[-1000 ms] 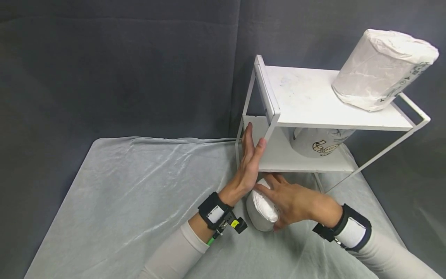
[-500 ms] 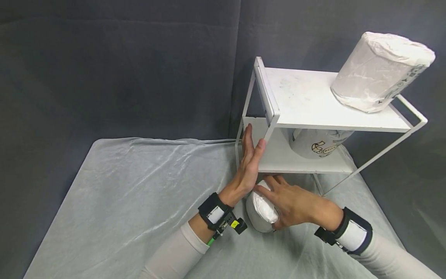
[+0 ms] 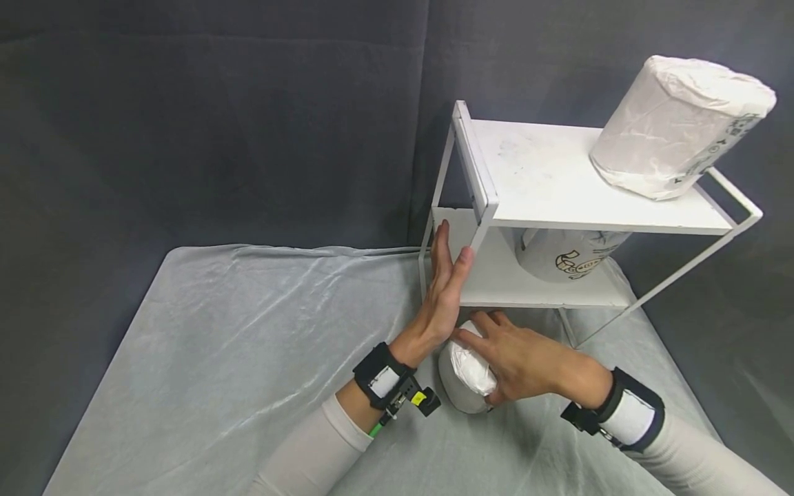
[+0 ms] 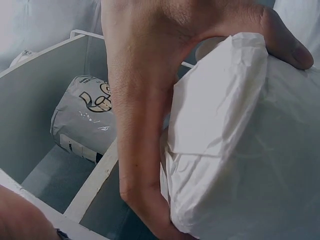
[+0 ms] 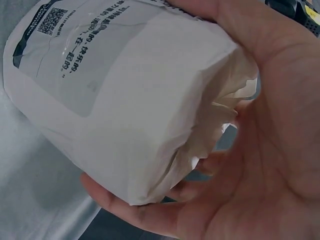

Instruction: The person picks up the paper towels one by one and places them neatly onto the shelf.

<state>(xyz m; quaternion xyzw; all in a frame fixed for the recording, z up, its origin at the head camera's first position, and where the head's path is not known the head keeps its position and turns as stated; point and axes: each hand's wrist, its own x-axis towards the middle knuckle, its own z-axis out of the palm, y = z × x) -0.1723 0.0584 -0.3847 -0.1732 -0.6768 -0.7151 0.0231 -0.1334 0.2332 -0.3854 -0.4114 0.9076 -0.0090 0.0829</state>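
In the head view a white paper-wrapped toilet roll (image 3: 465, 379) stands at the front left foot of a white two-tier shelf (image 3: 533, 169). My right hand (image 3: 524, 358) grips it from the right and over its top end. The right wrist view shows the wrapped roll (image 5: 135, 115) with black print and a QR code, between thumb and fingers. My left hand (image 3: 443, 296) lies with fingers straight along the shelf's left side frame, its thumb at the front post. In the left wrist view the right hand (image 4: 140, 115) arches over the roll (image 4: 240, 145).
Another wrapped roll (image 3: 676, 131) stands at the right end of the upper tier. On the lower tier sits a roll (image 3: 564, 258) with a cartoon print, partly hidden by the tier above. Grey cloth (image 3: 267, 344) covers the table; a dark curtain (image 3: 217, 138) hangs behind.
The shelf first shifted slightly in the head view. Both hands keep their places, and the right hand holds the roll throughout.
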